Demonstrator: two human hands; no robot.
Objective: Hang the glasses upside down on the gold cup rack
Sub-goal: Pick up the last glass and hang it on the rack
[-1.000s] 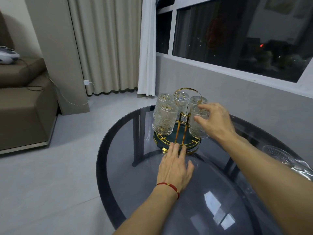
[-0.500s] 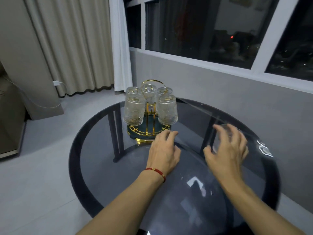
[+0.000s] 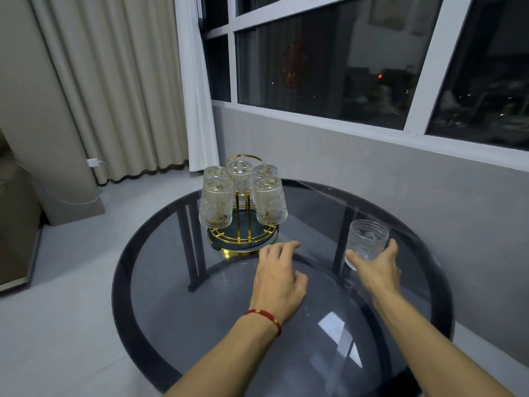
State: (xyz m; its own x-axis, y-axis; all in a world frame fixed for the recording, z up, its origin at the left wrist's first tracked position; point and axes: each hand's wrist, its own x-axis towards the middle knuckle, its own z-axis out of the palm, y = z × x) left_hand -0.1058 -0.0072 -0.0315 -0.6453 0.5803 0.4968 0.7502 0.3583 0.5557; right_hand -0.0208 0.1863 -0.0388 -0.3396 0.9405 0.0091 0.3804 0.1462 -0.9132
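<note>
Glass tumbler [image 3: 366, 241] now sits upright in the right hand [image 3: 377, 267], fingers wrapped round it; before, that hand only reached. Left hand [image 3: 279, 275] rests spread on the worktop [image 3: 160, 282], just below the gold cup rack [image 3: 243, 233]. Flipping comes next.

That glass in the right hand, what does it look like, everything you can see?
The glass is a short clear tumbler of pressed, patterned glass, with beaded rows near the rim and swirls lower down. It looks empty and sits mouth up, tilted slightly, near the right edge of the dark glass table. The right hand grips its lower part, thumb on the left side, fingers wrapped round the right. Whether its base touches the table is hidden.
</note>
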